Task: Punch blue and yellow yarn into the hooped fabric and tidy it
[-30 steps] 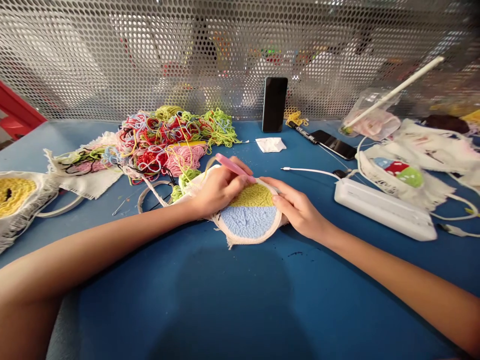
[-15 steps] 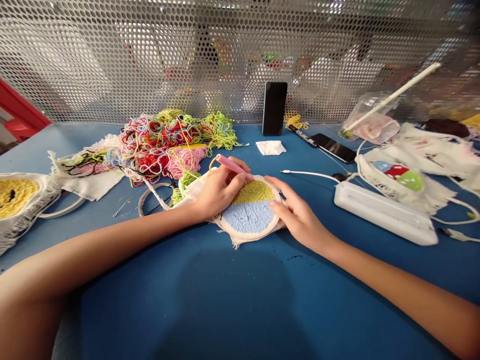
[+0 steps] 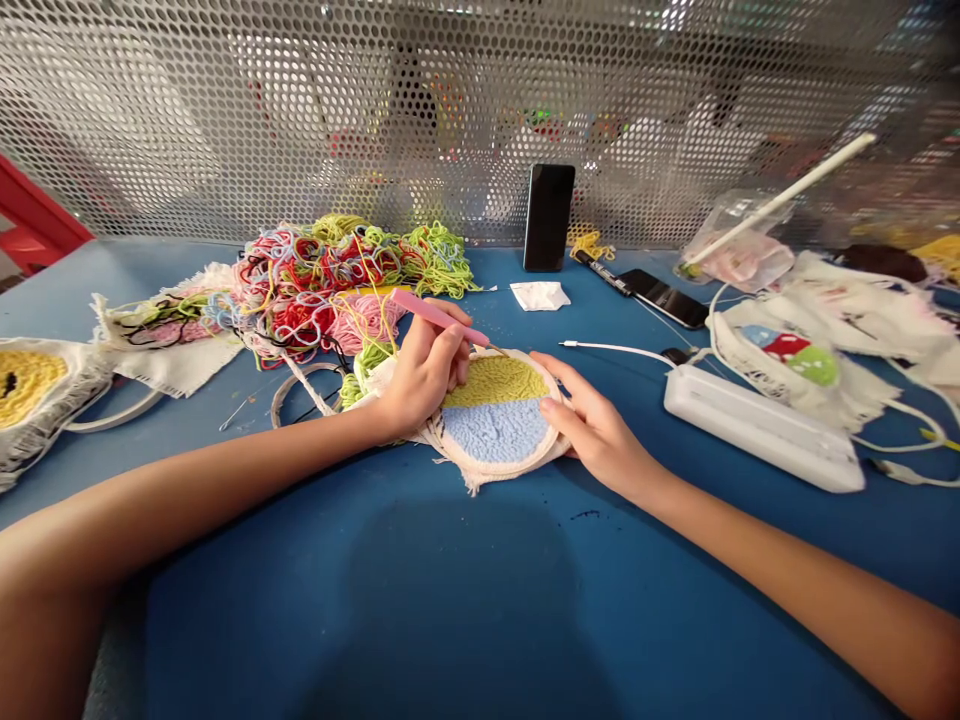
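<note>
My left hand (image 3: 426, 375) is closed round a pink punch needle (image 3: 435, 315), held at a slant with its thin metal tip at the upper edge of the stitching. Yellow yarn (image 3: 386, 318) runs up from the tool's back end. In my right hand (image 3: 589, 420) is the right side of a round embroidery hoop (image 3: 480, 470), thumb on top and fingers around the rim. The cloth in it carries looped stitches, an olive-yellow half (image 3: 502, 383) above and a light blue half (image 3: 496, 430) below. Frayed fabric hangs from the hoop's lower edge.
A tangled heap of coloured yarn (image 3: 322, 270) lies behind my left hand. Further back stand a propped phone (image 3: 549, 218) and a perforated metal screen (image 3: 480, 120). A white power strip (image 3: 765, 425), a flat phone (image 3: 664, 298) and stitched cloths (image 3: 802, 355) lie at right.
My left hand has shifted slightly left with the punch needle, which now lies at a lower slant. More of the yellow stitching and the metal tip show. My right hand keeps its hold.
</note>
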{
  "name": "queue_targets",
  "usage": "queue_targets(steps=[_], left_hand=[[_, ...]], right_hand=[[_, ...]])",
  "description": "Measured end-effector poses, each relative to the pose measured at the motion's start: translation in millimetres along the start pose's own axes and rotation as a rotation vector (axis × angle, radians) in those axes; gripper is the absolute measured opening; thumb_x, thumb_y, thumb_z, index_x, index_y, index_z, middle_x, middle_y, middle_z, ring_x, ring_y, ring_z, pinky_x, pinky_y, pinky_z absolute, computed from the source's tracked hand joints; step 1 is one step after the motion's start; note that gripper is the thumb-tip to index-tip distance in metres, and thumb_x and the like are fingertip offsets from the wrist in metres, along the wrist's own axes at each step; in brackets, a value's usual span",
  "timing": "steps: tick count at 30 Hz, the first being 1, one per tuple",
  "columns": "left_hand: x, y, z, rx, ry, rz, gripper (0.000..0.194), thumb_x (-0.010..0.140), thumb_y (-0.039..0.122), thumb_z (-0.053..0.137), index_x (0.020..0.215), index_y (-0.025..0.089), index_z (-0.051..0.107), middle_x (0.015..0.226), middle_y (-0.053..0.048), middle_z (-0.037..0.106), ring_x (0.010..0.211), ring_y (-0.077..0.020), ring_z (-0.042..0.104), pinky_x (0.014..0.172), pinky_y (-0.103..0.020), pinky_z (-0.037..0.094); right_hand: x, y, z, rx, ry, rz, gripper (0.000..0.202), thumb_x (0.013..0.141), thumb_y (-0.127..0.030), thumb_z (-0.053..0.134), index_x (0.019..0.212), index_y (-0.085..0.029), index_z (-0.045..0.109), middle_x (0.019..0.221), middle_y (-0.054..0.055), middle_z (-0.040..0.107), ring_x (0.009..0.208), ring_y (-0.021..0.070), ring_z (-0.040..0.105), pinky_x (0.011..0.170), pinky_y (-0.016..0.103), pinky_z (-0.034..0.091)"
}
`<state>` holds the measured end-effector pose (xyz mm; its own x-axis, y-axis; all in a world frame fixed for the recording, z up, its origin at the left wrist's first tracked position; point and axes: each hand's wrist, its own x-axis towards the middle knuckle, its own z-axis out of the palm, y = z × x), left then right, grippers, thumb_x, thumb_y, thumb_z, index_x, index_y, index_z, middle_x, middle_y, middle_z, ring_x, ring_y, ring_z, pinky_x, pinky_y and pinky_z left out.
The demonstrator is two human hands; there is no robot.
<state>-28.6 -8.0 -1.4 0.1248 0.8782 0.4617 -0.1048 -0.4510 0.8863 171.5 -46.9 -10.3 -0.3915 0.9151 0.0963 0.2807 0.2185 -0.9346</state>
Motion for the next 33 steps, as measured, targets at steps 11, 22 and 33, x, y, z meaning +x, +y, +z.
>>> queue_targets(steps=[11,22,33], left_hand=[[-1,-1,-0.2,-0.019,0.008,0.027,0.009,0.090,0.029,0.038,0.091,0.020,0.038,0.056,0.007,0.048,0.037,-0.0044,0.040,0.032,-0.015,0.032],[0,-4,-2.9,0.084,-0.073,0.017,0.016,0.088,0.032,0.043,0.090,0.016,0.046,0.057,0.005,0.048,0.042,-0.0038,0.043,0.037,-0.015,0.034],[12,7,-0.6,0.488,-0.289,0.048,0.021,0.086,0.018,0.038,0.080,0.012,0.058,0.082,-0.002,0.059,0.051,-0.0023,0.044,0.048,-0.017,0.038]], right_hand=[[0,1,1,0.051,-0.007,0.008,0.048,0.089,-0.037,0.040,0.135,-0.026,0.032,0.103,0.007,0.061,0.077,0.0188,0.061,0.067,0.034,0.053],[1,-1,0,-0.042,0.004,-0.013,0.051,0.088,-0.038,0.041,0.135,-0.020,0.034,0.101,0.009,0.062,0.102,0.0248,0.056,0.078,0.038,0.051],[2,-7,1,0.042,0.011,0.059,0.051,0.085,-0.037,0.045,0.132,-0.017,0.039,0.083,0.007,0.062,0.085,0.0232,0.059,0.067,0.036,0.050]])
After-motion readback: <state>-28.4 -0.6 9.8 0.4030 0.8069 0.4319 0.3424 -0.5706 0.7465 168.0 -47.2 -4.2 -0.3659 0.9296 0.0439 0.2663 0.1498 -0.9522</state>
